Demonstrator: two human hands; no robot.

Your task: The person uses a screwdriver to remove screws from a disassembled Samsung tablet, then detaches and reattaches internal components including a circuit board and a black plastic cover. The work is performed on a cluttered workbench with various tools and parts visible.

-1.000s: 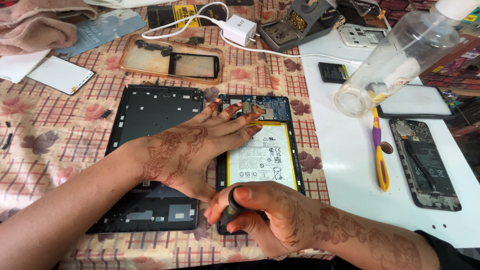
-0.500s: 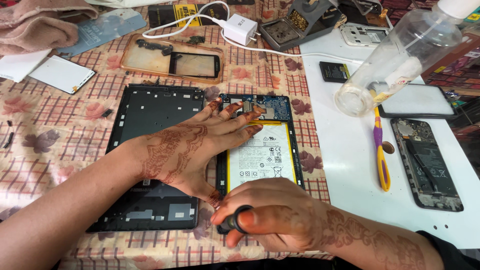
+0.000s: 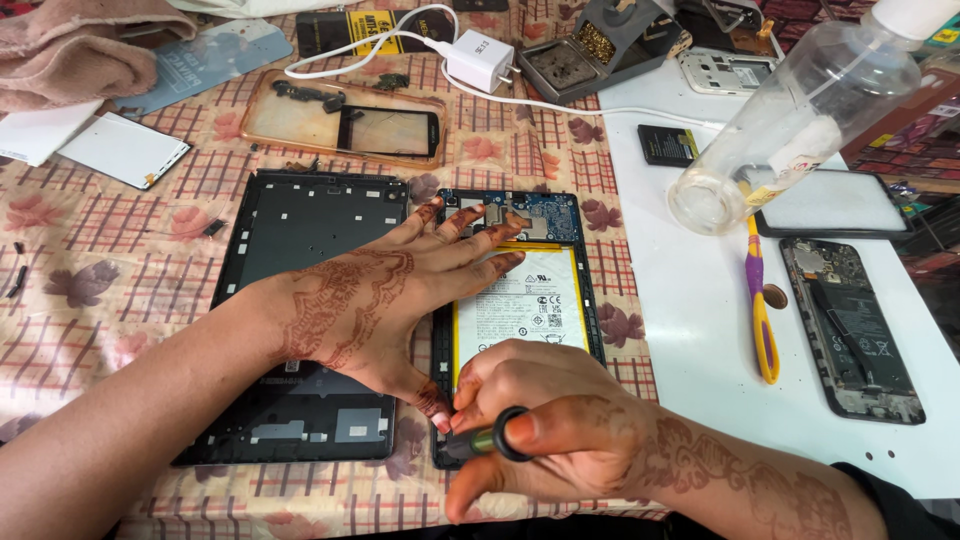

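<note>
Opened tablet (image 3: pixel 520 300), its circuit board and large white battery exposed, lies face down on a checked floral tablecloth (image 3: pixel 130 260) near the table's front edge, just right of its detached black back cover (image 3: pixel 300 240); the left hand (image 3: pixel 370 300) lies flat and open across the tablet's upper left, fingers spread toward the blue board, thumb pressed near the lower corner; the right hand (image 3: pixel 540 430) is closed around a small screwdriver (image 3: pixel 490 440) with a black handle and greenish shaft, its tip at the tablet's bottom left corner, touching the left thumb; both hands carry henna patterns. To the right, a white mat (image 3: pixel 680 330) bears a tilted clear plastic bottle (image 3: pixel 790 120), a purple-and-yellow tool (image 3: pixel 760 300), an opened phone body (image 3: pixel 850 320), a dark glass panel (image 3: pixel 830 205) and a small black battery (image 3: pixel 665 145); behind the tablet lie a clear phone case (image 3: pixel 300 115) holding a cracked phone screen (image 3: pixel 388 130), a white charger (image 3: pixel 480 60) with cable, and a soldering stand (image 3: pixel 600 50); a pink cloth (image 3: pixel 70 55) sits at far left.
</note>
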